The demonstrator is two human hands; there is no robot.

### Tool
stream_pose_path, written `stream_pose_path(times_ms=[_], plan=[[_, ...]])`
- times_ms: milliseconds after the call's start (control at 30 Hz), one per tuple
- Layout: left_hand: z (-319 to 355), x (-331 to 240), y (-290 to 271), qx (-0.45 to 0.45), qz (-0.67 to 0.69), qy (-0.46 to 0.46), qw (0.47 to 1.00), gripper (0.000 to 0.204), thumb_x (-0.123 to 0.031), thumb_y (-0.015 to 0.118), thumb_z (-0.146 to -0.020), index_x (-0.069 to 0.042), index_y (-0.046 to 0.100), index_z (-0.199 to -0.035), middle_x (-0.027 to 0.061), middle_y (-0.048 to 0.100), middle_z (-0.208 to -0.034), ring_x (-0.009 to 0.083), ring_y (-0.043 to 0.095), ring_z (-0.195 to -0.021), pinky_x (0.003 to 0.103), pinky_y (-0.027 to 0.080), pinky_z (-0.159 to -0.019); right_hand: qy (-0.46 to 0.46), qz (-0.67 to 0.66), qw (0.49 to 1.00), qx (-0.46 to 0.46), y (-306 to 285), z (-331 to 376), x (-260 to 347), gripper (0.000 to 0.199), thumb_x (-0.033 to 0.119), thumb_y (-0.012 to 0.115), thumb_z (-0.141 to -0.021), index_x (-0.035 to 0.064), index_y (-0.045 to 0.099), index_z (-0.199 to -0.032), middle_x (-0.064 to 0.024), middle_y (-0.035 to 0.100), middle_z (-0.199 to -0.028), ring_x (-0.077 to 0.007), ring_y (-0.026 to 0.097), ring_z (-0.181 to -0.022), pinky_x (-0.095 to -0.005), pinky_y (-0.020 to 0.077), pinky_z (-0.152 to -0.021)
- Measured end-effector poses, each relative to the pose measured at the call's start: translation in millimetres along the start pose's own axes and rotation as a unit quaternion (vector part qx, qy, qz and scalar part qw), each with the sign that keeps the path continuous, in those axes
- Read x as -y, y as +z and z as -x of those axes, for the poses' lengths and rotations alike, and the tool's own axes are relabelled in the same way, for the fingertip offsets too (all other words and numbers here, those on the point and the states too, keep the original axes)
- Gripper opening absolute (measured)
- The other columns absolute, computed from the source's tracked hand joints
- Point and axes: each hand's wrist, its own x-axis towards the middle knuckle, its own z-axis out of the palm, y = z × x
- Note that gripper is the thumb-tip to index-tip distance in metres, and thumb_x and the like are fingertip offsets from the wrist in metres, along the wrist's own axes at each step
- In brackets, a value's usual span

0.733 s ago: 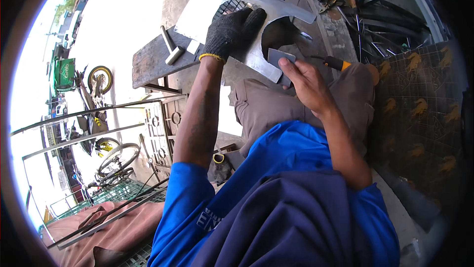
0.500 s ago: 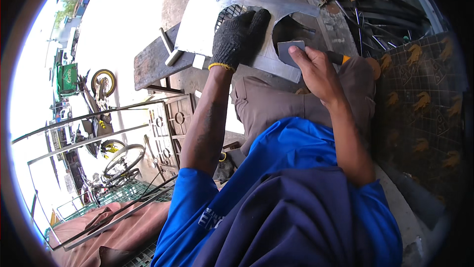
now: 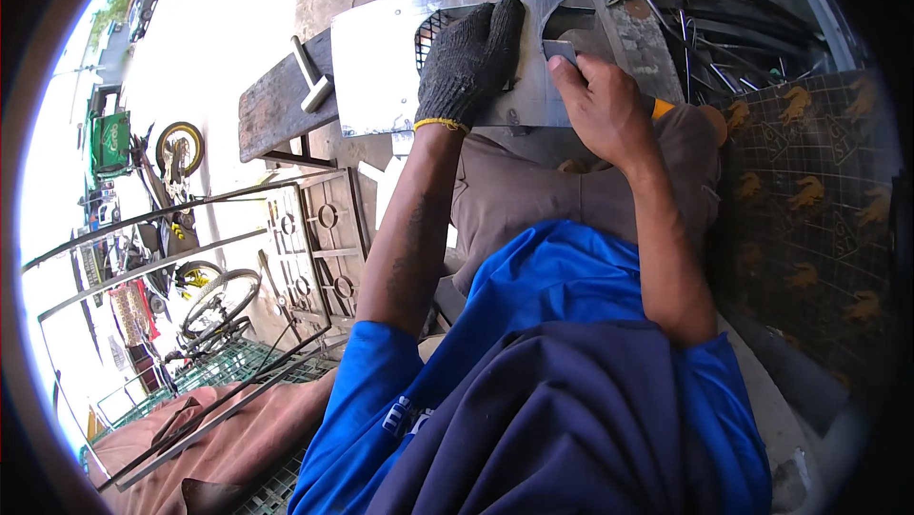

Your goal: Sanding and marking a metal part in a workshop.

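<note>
The gloved left hand [image 3: 468, 66] lies over the silvery metal panel [image 3: 373, 72], fingers close together; whether it clasps an edge I cannot tell. The panel is in front of the person's knees. The bare right hand [image 3: 609, 108] pinches a flat grey block [image 3: 560, 49] at the right cutout's rim. A hammer [image 3: 311, 77] rests on the dark bench [image 3: 269, 108], left of the panel.

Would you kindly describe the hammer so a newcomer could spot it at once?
Find the shiny metal panel, then the dark bench showing at its left. The hammer lies there, near the panel's left edge; unlike those flat neighbours, it is slim and T-shaped.
</note>
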Motion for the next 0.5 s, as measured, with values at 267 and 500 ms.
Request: stream_pose_path(times_ms=[267,500], plan=[[-31.9,9.2,-9.6,-0.002,-0.114,-0.020,0.993,0.064,-0.055,0.036,-0.105,-0.005,0.075,-0.102,0.0259,0.073,-0.103,0.0469,0.068,-0.100,0.054,0.051,-0.092,0.023,-0.046,0.998,0.045,-12.9,-15.5,3.9,0.042,0.032,0.056,-0.102,-0.0046,0.059,-0.082,-0.0305,0.061,-0.079,-0.0526,0.060,-0.080,-0.0506,0.0488,-0.071],[-48.0,13.0,-21.7,0.048,-0.070,-0.014,0.996,0.082,-0.070,0.039,-0.101,0.002,0.077,-0.092,0.0293,0.072,-0.090,0.0478,0.069,-0.092,0.051,0.050,-0.089,0.061,-0.114,0.990,0.052,-3.4,-19.8,9.6,0.041,0.029,0.053,-0.100,-0.0062,0.060,-0.079,-0.0310,0.059,-0.075,-0.0519,0.059,-0.075,-0.0489,0.0484,-0.069]])
